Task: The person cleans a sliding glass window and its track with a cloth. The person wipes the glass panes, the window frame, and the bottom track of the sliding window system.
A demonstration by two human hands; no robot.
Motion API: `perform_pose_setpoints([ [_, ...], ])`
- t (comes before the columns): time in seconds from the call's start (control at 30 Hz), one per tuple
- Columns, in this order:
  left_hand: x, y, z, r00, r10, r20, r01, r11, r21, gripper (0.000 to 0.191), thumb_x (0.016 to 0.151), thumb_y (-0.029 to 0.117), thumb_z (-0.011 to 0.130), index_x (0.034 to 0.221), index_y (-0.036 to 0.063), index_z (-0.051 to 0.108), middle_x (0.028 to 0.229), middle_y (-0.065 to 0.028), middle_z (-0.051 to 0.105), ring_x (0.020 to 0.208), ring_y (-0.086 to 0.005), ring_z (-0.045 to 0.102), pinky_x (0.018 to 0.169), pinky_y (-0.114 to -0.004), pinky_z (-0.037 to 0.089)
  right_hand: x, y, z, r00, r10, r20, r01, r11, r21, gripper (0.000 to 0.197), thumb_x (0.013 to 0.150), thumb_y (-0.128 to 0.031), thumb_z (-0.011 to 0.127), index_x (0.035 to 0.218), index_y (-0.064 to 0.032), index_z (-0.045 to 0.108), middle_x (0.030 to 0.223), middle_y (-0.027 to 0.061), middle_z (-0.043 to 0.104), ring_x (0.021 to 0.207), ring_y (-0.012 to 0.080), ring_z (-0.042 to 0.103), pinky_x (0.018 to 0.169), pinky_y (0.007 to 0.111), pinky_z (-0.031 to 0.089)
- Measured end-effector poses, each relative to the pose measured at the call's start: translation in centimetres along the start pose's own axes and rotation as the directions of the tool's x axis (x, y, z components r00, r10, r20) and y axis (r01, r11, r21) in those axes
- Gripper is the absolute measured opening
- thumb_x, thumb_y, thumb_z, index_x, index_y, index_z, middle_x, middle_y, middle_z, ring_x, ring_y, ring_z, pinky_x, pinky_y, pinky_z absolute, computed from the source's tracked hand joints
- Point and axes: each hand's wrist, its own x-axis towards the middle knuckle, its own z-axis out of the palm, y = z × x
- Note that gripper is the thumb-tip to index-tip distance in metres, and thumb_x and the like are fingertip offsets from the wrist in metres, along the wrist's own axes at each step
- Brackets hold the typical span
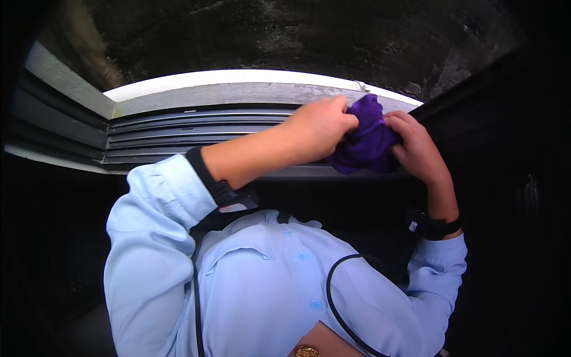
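Observation:
A crumpled purple cloth (368, 140) hangs between my two hands, over the right part of a window sill. My left hand (323, 125) pinches its left side between thumb and fingers. On the right side of the cloth, my right hand (410, 143) grips the edge with its fingertips. Beneath the cloth run the metal tracks of a sliding window frame (200, 129), partly covered by my left forearm and the cloth. A weathered ledge (223, 94) with a white outer rim lies just beyond the tracks.
The frame's side jamb (58, 111) rises at the left. Past the ledge is a dark, rough outdoor surface (276, 40). A black cable (330, 285) loops in front of my light blue shirt, and black straps with devices circle both wrists.

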Motion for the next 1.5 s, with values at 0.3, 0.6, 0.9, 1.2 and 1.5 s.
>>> perform_pose_setpoints([
  [0.3,0.0,-0.8,-7.3,0.916,-0.239,0.322,0.225,0.971,0.082,0.041,0.083,0.034,0.07,0.116,0.0106,0.061,0.1,-0.0114,0.058,0.091,-0.0232,0.06,0.08,-0.034,0.048,2.3,-1.1,-1.6,0.902,0.349,0.254,-0.205,0.864,-0.461,0.042,0.076,-0.028,0.075,0.108,-0.0054,0.061,0.093,0.0129,0.066,0.095,0.0312,0.063,0.084,0.038,0.052],
  [0.6,-0.3,1.0,-4.3,0.868,-0.28,0.409,0.165,0.941,0.294,0.049,0.08,0.03,0.071,0.122,0.011,0.056,0.102,-0.0153,0.057,0.096,-0.0329,0.058,0.08,-0.041,0.048,0.6,1.8,1.1,0.961,0.174,0.217,-0.126,0.967,-0.22,0.049,0.072,-0.025,0.078,0.113,-0.0055,0.059,0.107,0.0145,0.063,0.098,0.0305,0.062,0.083,0.039,0.051],
  [0.9,-0.3,-1.8,-2.4,0.866,-0.183,0.465,0.078,0.969,0.235,0.049,0.08,0.019,0.071,0.123,0.0064,0.051,0.099,-0.0175,0.053,0.094,-0.0356,0.058,0.08,-0.042,0.049,2.2,2.0,1.6,0.925,0.233,0.3,-0.111,0.922,-0.371,0.048,0.068,-0.004,0.072,0.114,-0.0066,0.059,0.101,0.0128,0.063,0.096,0.0308,0.061,0.082,0.039,0.051],
  [1.2,0.0,-1.5,2.6,0.978,-0.089,0.19,0.085,0.996,0.027,0.028,0.075,0.007,0.064,0.096,-0.0033,0.049,0.096,-0.021,0.052,0.09,-0.0373,0.056,0.078,-0.044,0.047,1.1,-0.6,6.1,0.998,0.056,-0.003,-0.056,0.989,-0.136,0.042,0.067,-0.003,0.069,0.104,0.0019,0.051,0.094,0.0182,0.058,0.09,0.0372,0.058,0.079,0.043,0.048],
  [1.5,-4.9,-4.5,-9.3,0.868,-0.46,0.188,0.401,0.425,-0.812,0.053,0.08,-0.004,0.061,0.13,0.0008,0.044,0.119,-0.0108,0.055,0.107,-0.0167,0.057,0.092,-0.033,0.049,8.1,-10.5,10.6,0.904,0.226,-0.363,0.135,0.654,0.744,0.044,0.085,-0.005,0.061,0.124,0.0014,0.043,0.104,0.0192,0.064,0.098,0.0247,0.065,0.086,0.035,0.05],
])
